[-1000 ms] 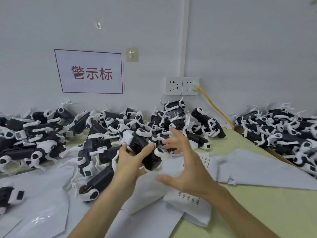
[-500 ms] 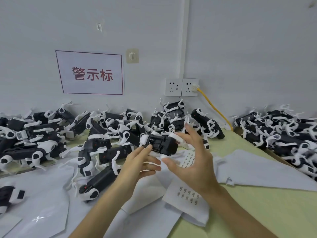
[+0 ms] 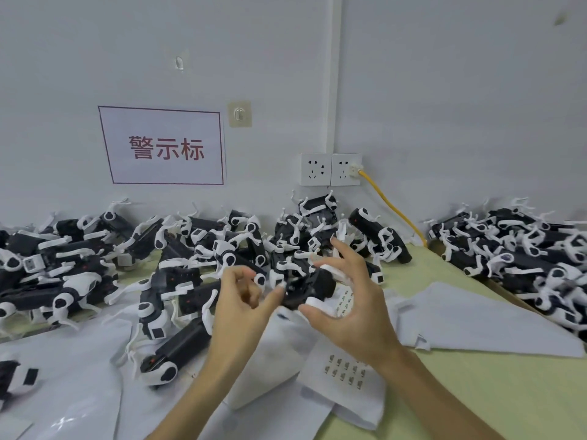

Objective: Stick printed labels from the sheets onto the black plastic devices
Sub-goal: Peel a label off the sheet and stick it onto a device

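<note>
Now our right hand [image 3: 349, 309] grips one device [image 3: 309, 292] above the tabletop [image 3: 476, 392]; our left hand [image 3: 241, 293], half curled, touches it, and we cannot tell if it pinches a label. The sheet [image 3: 330, 398] has labels [image 3: 346, 369] left; big piles [image 3: 79, 274] probably wait.

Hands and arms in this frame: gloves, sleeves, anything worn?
Nothing worn that shows. The left hand and right hand are bare: no gloves, rings or tape visible. The left forearm and right forearm are bare to the frame edge, with no sleeves, watch or wristband in view.
</note>
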The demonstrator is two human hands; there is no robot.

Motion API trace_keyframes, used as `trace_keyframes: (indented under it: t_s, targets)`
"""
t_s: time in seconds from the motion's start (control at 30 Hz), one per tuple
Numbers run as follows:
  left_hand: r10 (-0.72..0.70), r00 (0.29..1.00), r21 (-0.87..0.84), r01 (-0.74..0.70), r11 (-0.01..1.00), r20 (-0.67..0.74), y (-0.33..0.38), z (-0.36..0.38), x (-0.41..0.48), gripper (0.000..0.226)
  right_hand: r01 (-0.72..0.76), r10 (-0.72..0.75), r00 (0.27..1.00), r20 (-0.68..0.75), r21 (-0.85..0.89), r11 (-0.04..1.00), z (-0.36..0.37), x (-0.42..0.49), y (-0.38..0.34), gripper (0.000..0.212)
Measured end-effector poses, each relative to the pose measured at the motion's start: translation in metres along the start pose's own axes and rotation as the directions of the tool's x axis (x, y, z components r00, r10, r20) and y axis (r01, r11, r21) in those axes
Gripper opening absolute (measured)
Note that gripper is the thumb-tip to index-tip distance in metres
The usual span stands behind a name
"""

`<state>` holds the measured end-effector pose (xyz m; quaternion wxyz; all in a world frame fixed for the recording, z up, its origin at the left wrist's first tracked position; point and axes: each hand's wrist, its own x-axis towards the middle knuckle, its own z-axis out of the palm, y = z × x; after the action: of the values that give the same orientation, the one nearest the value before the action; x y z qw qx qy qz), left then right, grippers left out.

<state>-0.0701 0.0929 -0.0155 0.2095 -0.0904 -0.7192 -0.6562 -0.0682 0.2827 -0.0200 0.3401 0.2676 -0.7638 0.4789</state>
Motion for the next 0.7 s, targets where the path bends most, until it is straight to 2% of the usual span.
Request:
trace_keyframes:
  t_s: [0.07, 0.1, 0.13, 0.2, 0.27, 0.37, 0.5, 0.6, 0.7]
  targets:
    - [0.183, 0.974, 0.121, -0.199, 0.972, 0.135, 0.007, -0.006, 0.0, 0.035, -0.015, 0.016, 1.0, -0.003, 0.078, 0.997, -0.003, 0.001, -0.002, 0.089]
    - [0.192, 0.951, 0.159, -0.234, 0.959, 0.242, 0.009, -0.01, -0.001, 0.038, -0.036, 0.035, 0.999, 0.004, 0.138, 0.99, -0.004, 0.001, -0.003, 0.084]
    - [0.149, 0.925, 0.172, -0.22, 0.96, 0.35, 0.012, -0.011, -0.001, 0.04, -0.064, 0.061, 0.998, 0.018, 0.203, 0.977, -0.004, 0.0, -0.004, 0.08]
    - [0.008, 0.849, 0.143, -0.098, 0.985, 0.528, 0.016, -0.01, -0.004, 0.042, -0.105, 0.1, 0.994, 0.03, 0.285, 0.953, -0.003, 0.0, -0.006, 0.075]
    - [-0.054, 0.784, 0.137, -0.04, 0.99, 0.618, 0.016, -0.005, -0.007, 0.03, -0.117, 0.114, 0.993, 0.025, 0.301, 0.947, -0.001, 0.0, -0.007, 0.072]
    - [-0.124, 0.765, 0.115, 0.066, 0.991, 0.632, 0.012, 0.0, -0.008, 0.021, -0.151, 0.147, 0.988, 0.034, 0.317, 0.936, 0.0, 0.001, -0.008, 0.07]
    - [-0.291, 0.794, 0.065, 0.304, 0.95, 0.534, 0.01, 0.005, -0.011, 0.04, -0.172, 0.176, 0.984, 0.004, 0.227, 0.958, -0.001, 0.005, -0.009, 0.063]
    - [-0.374, 0.803, -0.053, 0.446, 0.894, 0.464, 0.01, 0.008, -0.014, 0.036, -0.195, 0.212, 0.973, -0.09, 0.172, 0.966, -0.005, 0.008, -0.007, 0.045]
    - [-0.39, 0.807, -0.167, 0.502, 0.849, 0.444, 0.009, 0.006, -0.012, 0.051, -0.247, 0.292, 0.945, -0.149, 0.262, 0.933, -0.012, 0.014, -0.005, 0.016]
